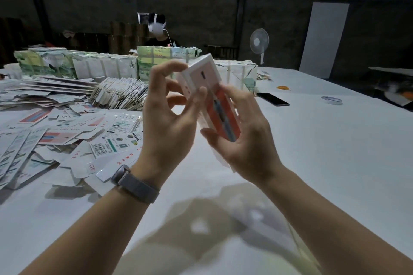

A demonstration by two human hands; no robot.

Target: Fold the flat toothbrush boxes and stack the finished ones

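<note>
A white and red toothbrush box (209, 94) is held up above the table, tilted with its far end pointing away from me. My left hand (169, 118) pinches its left edge between thumb and curled fingers. My right hand (241, 138) cups the near end from the right, thumb under the lower corner and fingers behind the box. A heap of flat, unfolded boxes (67, 131) lies on the table to the left of my hands.
Bundles of box blanks (120, 94) and wrapped packs (165, 60) stand at the back of the white table (312, 152). A black phone (272, 99), a tape roll (331, 100) and an orange item (283, 88) lie to the right. A person sits opposite; a fan (259, 42) stands behind.
</note>
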